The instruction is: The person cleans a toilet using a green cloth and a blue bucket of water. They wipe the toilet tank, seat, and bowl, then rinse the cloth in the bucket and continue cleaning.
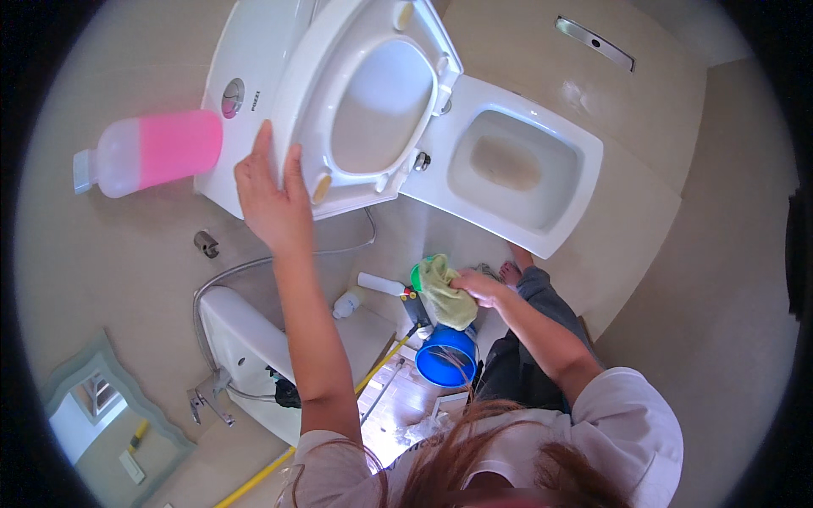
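Observation:
My left hand (275, 195) is at the edge of the raised white toilet lid (298, 140), thumb over the front and fingers on the side toward the cistern. The toilet seat (315, 157) is up against the lid. My right hand (481, 286) grips a yellowish-green cloth (446, 296), which hangs crumpled above the floor. Just beneath the cloth is a blue bucket (446, 356). To the right of the raised seat, the toilet bowl (508, 169) is uncovered, with a brownish patch at its bottom.
A bottle of pink liquid (174, 151) lies sideways in view beside the flush button (233, 97). A washbasin (246, 347) with a tap (210, 398) is at lower left. White bottles (347, 303), a yellow pole (262, 478) and a hose (279, 254) are below; a mirror (118, 423) is at left.

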